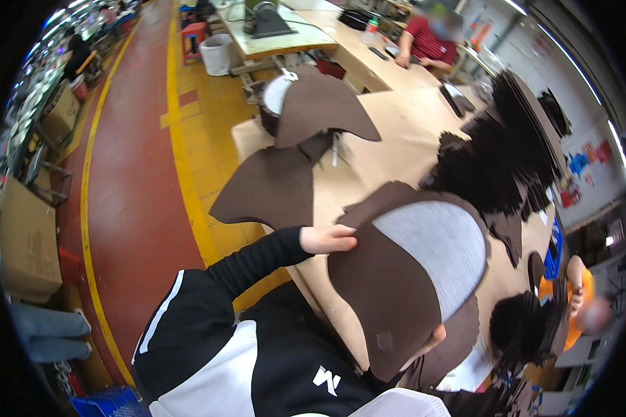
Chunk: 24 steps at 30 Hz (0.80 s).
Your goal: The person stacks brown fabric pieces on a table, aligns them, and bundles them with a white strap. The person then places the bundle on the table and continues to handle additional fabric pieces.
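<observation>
Between my hands is a dark brown cut panel [375, 292] with a light grey, rounded patch [442, 243] along its upper right part. My left hand [329, 240] grips its left edge, fingertips at the brown surface. At the lower right edge, my right hand [430, 342] has its thumb over the face of the panel; its other fingers are mostly hidden underneath. Further brown panels [458, 347] show beneath the held one.
Brown panels [271, 187] drape over the table's left edge, near a stand with another panel [323, 108]. Tall stacks of dark pieces [480, 167] fill the right side of the tan table [396, 132]. One co-worker [428, 38] sits beyond; another [583, 306] is at right.
</observation>
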Available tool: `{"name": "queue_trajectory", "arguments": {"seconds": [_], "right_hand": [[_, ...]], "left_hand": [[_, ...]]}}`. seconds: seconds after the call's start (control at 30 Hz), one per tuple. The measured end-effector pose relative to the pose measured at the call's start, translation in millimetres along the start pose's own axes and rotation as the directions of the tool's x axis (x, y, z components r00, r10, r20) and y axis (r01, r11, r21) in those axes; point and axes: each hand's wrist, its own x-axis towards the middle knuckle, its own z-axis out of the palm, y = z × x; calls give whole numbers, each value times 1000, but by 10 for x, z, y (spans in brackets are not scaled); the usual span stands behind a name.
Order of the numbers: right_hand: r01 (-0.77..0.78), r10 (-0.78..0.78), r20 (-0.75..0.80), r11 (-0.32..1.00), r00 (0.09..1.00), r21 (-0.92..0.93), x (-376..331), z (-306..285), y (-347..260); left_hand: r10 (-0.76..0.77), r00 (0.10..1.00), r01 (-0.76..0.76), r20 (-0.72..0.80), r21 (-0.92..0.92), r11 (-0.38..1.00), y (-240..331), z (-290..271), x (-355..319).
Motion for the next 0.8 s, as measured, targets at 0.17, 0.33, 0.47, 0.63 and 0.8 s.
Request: {"name": "queue_trajectory", "arguments": {"seconds": [0.17,0.33,0.47,0.63,0.8], "right_hand": [[-356,493,543,869,680,-343,809,655,947],[223,536,345,281,771,-934,896,263,2651],[49,625,400,501,670,-864,584,563,2605],[-194,723,246,467,646,-863,611,294,2358],[-339,808,107,358,579,-870,443,282,1696]], "left_hand": [[71,762,-48,-643,54,997,791,-328,-1609],[-77,536,554,-841,281,784,141,-1212,-2109],[126,531,288,-838,318,903,-946,-1452,-2463],[-419,568,371,-709,-233,899,-177,-932,-2341],[-298,652,296,-697,-129,947,-67,-380,-2236]]}}
